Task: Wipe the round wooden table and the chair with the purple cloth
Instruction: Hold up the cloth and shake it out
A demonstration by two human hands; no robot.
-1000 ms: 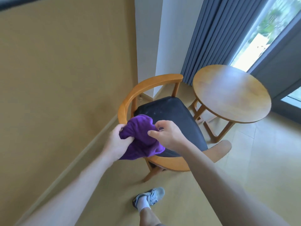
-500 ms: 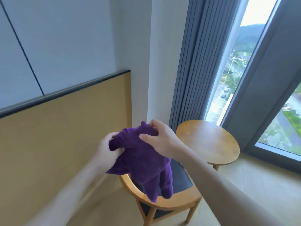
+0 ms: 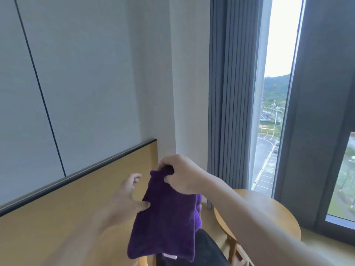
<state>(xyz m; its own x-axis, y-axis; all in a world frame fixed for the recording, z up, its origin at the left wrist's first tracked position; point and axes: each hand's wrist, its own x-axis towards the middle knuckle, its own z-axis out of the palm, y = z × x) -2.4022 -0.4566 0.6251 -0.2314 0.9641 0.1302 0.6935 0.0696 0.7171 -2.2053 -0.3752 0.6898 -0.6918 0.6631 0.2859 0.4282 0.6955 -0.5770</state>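
The purple cloth (image 3: 165, 221) hangs down in mid-air, pinched at its top edge by my right hand (image 3: 182, 173). My left hand (image 3: 126, 198) is just left of the cloth with fingers spread, its fingertips touching the cloth's left edge. Below the cloth, the chair's black seat (image 3: 207, 250) and a bit of its wooden frame (image 3: 143, 262) show at the bottom edge. The round wooden table (image 3: 276, 214) stands to the right, partly hidden behind my right forearm.
A tan wall panel (image 3: 57, 217) with a dark top rail runs along the left. Grey curtains (image 3: 232, 93) and a tall window (image 3: 272, 112) stand behind the table. A dark window frame (image 3: 315, 131) fills the right side.
The view has tilted upward. The cloth has been unfurled from a bunched lump into a hanging sheet. My left hand let go of it and opened.
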